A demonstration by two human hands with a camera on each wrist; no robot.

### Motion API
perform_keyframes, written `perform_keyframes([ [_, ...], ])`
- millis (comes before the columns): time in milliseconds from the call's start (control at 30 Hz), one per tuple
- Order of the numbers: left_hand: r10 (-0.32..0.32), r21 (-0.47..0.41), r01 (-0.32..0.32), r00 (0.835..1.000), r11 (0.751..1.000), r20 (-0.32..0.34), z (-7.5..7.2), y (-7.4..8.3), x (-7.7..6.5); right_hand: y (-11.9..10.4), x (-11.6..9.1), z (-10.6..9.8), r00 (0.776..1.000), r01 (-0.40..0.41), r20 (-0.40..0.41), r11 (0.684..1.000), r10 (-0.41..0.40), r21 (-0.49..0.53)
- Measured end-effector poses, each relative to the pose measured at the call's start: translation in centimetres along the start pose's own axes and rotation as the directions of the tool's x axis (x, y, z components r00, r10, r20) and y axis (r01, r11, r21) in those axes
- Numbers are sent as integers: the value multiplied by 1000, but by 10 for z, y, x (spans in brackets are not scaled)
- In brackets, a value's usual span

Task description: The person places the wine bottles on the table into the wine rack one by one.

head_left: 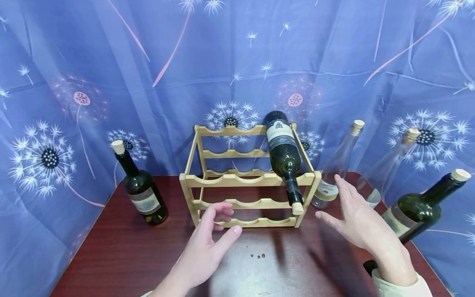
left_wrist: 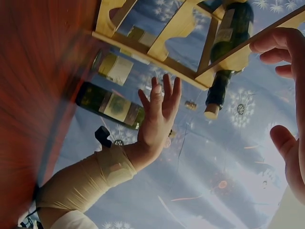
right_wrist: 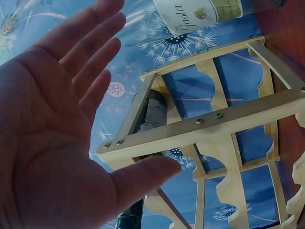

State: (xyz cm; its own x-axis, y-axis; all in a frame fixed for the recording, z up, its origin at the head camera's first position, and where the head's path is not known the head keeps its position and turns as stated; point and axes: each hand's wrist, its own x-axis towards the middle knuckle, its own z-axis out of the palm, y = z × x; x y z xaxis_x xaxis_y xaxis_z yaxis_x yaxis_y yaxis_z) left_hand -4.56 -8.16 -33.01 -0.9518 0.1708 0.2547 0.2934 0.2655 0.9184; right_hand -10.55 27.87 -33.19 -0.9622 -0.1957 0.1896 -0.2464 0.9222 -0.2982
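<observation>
A dark green wine bottle lies in the right-hand slot of the top tier of a wooden wine rack, its corked neck tilted down toward the front. My left hand hovers before the rack's lower front, fingers loosely bent, thumb apart, holding nothing. To the right of the rack my right hand is raised with straight fingers and spread thumb. Its palm, bare in the right wrist view, faces the rack. Behind that hand stands a clear corked bottle, partly hidden by the fingers.
A corked green bottle stands left of the rack on the dark red table. Another clear bottle and a dark green bottle stand at the right edge. A blue dandelion-print curtain hangs close behind.
</observation>
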Motion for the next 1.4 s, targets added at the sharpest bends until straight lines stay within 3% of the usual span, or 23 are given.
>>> perform_keyframes([
  [300,52,215,-48,999,975,-15,-15,-8,-4,5,3,1,999,-41,-20,999,41,27],
  [400,53,287,-52,999,957,5,-20,-12,-4,6,5,3,998,-51,-43,998,52,39],
  [700,134,430,-142,990,892,49,-35,-33,-8,13,16,12,993,-83,-83,994,89,76],
  [1033,200,518,-215,976,828,85,-43,-45,-11,32,30,28,977,-106,-168,983,130,149],
  [1400,212,528,-230,973,818,95,-47,-50,-12,50,47,53,938,-133,-279,959,203,250],
])
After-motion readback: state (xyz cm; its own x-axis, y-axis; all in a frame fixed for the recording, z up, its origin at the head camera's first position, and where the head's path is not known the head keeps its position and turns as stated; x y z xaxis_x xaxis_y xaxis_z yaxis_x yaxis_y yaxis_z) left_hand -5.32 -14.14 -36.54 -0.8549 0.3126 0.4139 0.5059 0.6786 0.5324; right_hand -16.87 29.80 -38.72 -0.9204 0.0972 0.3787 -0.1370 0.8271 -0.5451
